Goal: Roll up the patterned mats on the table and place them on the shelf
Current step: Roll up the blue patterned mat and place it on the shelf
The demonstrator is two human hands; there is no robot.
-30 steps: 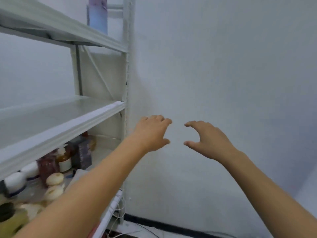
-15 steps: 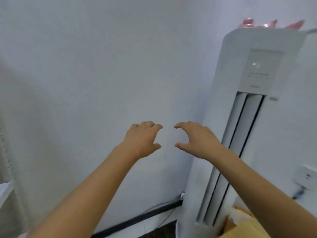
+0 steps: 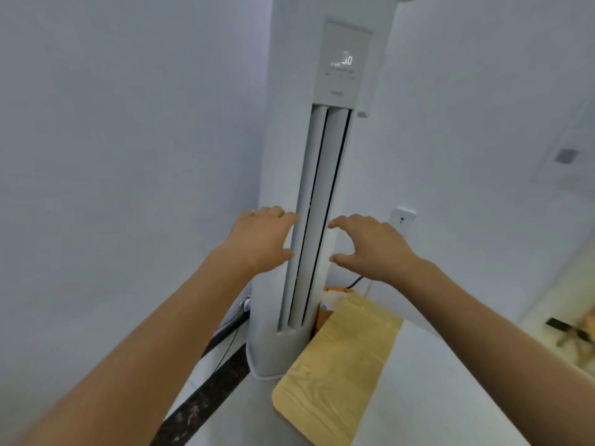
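Both arms reach forward at chest height, and both hands are empty. My left hand (image 3: 259, 238) has loosely curved fingers and holds nothing. My right hand (image 3: 375, 244) mirrors it a short gap to the right, thumb and fingers spread and relaxed. No patterned mat and no shelf is in view. A light wooden table corner (image 3: 335, 365) shows low and right of centre, with nothing visible on the part I see.
A tall white floor-standing air conditioner (image 3: 325, 149) stands in the room corner straight ahead, its display lit. White walls run left and right. A wall socket (image 3: 402, 217) with a cable sits behind my right hand. A dark skirting strip (image 3: 206, 391) runs along the floor.
The view has swung right, from the white shelf past bare wall to the air conditioner and table corner. Both hands stayed raised, empty and in the same pose.
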